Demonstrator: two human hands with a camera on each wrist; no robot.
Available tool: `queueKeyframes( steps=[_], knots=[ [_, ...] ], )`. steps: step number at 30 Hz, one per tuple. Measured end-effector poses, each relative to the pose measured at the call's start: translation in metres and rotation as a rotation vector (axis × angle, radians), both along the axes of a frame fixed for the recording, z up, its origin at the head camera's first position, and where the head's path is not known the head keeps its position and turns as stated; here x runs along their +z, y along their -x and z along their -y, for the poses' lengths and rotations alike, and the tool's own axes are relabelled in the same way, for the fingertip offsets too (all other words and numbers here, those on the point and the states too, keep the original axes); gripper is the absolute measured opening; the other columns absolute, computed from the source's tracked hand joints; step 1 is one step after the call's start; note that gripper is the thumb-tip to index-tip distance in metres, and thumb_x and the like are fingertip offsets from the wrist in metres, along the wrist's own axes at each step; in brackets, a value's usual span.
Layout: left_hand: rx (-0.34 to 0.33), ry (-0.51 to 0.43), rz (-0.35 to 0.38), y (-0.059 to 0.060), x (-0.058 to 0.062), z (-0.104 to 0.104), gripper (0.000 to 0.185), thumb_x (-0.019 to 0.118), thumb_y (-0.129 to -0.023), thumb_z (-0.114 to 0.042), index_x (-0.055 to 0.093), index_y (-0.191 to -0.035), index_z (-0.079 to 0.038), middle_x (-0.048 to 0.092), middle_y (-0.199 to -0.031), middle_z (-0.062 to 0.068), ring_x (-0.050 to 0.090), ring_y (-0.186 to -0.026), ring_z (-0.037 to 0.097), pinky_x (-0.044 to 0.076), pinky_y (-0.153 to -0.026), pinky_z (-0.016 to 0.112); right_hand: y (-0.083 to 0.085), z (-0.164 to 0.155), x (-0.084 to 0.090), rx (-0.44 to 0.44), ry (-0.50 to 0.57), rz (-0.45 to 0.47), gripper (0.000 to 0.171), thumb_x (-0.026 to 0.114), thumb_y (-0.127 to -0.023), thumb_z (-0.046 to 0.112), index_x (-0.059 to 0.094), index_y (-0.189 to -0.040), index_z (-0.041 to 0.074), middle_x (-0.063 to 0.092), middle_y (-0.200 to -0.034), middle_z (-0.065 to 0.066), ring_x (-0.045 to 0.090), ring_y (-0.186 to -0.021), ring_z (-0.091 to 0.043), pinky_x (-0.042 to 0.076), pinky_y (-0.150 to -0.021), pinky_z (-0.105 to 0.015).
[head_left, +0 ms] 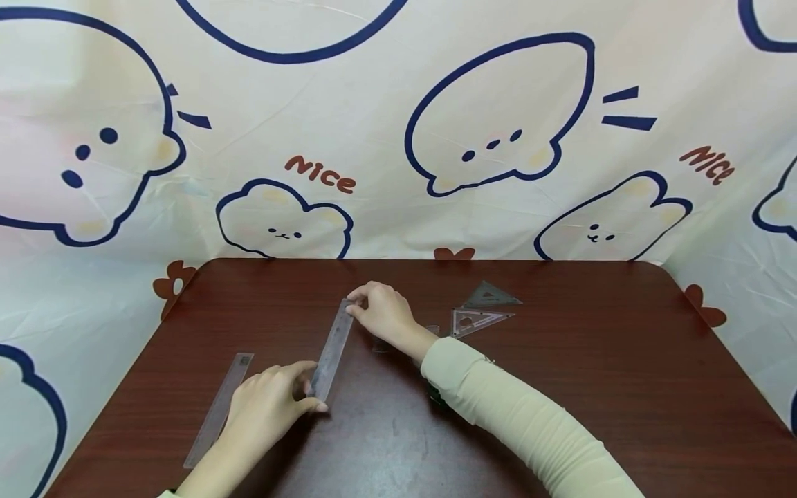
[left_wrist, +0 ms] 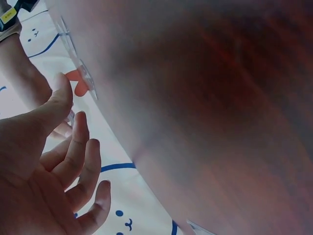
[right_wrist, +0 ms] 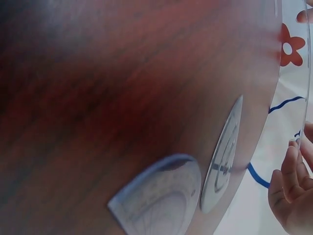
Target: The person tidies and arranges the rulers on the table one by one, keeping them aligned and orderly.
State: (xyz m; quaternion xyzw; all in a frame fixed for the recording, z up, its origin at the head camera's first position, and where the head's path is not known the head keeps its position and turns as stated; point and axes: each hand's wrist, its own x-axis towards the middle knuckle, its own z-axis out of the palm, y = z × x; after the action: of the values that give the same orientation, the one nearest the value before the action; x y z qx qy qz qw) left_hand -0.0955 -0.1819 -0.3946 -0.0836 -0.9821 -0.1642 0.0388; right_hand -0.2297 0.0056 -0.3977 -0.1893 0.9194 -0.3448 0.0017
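A clear ruler (head_left: pixel 333 349) slants between the two hands above the dark table. My left hand (head_left: pixel 268 401) holds its near end, with the thumb on one side and fingers on the other. In the left wrist view, the remaining fingers of the left hand (left_wrist: pixel 63 171) spread loosely. My right hand (head_left: pixel 386 315) pinches the far end between thumb and fingertips. The right wrist view shows the ruler (right_wrist: pixel 309 73) edge-on beside the right hand (right_wrist: pixel 293 196). A second clear ruler (head_left: pixel 218 415) lies left, partly hidden by the left hand and forearm.
A clear protractor (right_wrist: pixel 161 200) lies on the table (head_left: pixel 560 387), beside another curved clear piece (right_wrist: pixel 225 161); the right hand and wrist partly cover this area in the head view. Two set squares, one greyish (head_left: pixel 492 296) and one clear (head_left: pixel 476 321), lie farther right. A printed cloth (head_left: pixel 386 124) hangs behind.
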Motion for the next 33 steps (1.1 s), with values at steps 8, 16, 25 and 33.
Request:
queueKeyframes(
  steps=[8,16,25,33],
  knots=[
    [0.014,0.004,0.026,-0.011,-0.001,0.008,0.062,0.091,-0.061,-0.043,0.072,-0.115,-0.018,0.05,-0.07,-0.019,0.039,-0.059,0.006,0.038,-0.054,0.029,-0.007,0.009,0.0,0.021,-0.005,0.039,0.018,0.072,-0.093,0.028,0.076,-0.107,0.018,0.061,-0.088,0.011,0.055,-0.073,-0.002,0.045,-0.064,-0.022],
    [0.037,0.011,0.066,-0.022,-0.001,0.017,0.058,0.091,-0.062,-0.041,0.072,-0.112,-0.019,0.052,-0.072,-0.02,0.042,-0.059,0.006,0.038,-0.053,0.029,-0.014,0.021,-0.001,0.063,-0.024,0.05,0.018,0.073,-0.092,0.026,0.076,-0.107,0.016,0.062,-0.086,0.01,0.057,-0.074,-0.002,0.045,-0.064,-0.02],
    [0.061,0.015,0.122,-0.033,-0.003,0.034,0.061,0.09,-0.063,-0.044,0.071,-0.115,-0.019,0.057,-0.076,-0.021,0.046,-0.06,0.004,0.041,-0.056,0.031,-0.02,0.036,-0.005,0.092,0.021,0.152,0.017,0.072,-0.093,0.02,0.075,-0.109,0.014,0.063,-0.08,0.011,0.056,-0.068,-0.002,0.044,-0.061,-0.02],
    [0.113,0.015,0.228,-0.039,-0.004,0.043,0.065,0.088,-0.065,-0.048,0.07,-0.119,-0.016,0.057,-0.075,-0.022,0.049,-0.061,0.001,0.041,-0.058,0.031,-0.028,0.049,-0.006,0.118,0.004,0.172,0.02,0.071,-0.093,0.018,0.075,-0.113,0.013,0.064,-0.08,0.011,0.056,-0.067,-0.002,0.044,-0.062,-0.02]
  ],
)
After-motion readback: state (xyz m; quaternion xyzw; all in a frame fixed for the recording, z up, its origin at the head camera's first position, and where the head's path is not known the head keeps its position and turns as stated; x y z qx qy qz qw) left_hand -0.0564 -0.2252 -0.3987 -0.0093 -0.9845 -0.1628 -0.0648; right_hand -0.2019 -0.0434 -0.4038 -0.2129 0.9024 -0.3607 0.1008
